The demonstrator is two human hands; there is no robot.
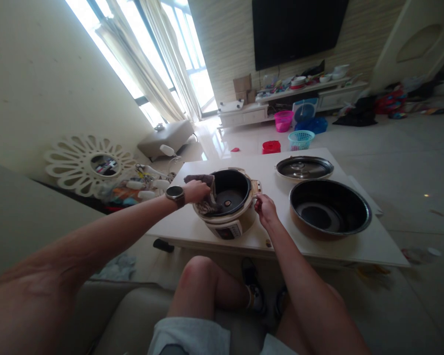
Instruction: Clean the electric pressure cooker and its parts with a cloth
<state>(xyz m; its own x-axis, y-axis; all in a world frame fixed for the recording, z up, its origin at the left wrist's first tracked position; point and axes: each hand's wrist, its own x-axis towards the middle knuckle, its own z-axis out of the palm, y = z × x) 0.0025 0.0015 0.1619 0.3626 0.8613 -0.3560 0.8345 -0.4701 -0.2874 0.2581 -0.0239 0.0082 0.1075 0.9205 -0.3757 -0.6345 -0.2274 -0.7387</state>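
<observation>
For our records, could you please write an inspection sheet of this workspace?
Surface: white rectangular table, holding cookware.
Job's things: open cream round cooker; brown patterned cloth at its left rim; black-lined round brown pot and shiny dark round lid.
Clutter: pink plastic basket and turquoise plastic basket on the floor.
Hands: left hand holds the cloth; right hand at the cooker's right side, grip unclear.
Cables: nothing seen at the cooker.
Surroundings: black flat television, white low cabinet.

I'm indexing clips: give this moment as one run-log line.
left hand: holding cloth; right hand: at side of open cooker; lid, black pot: on table
</observation>
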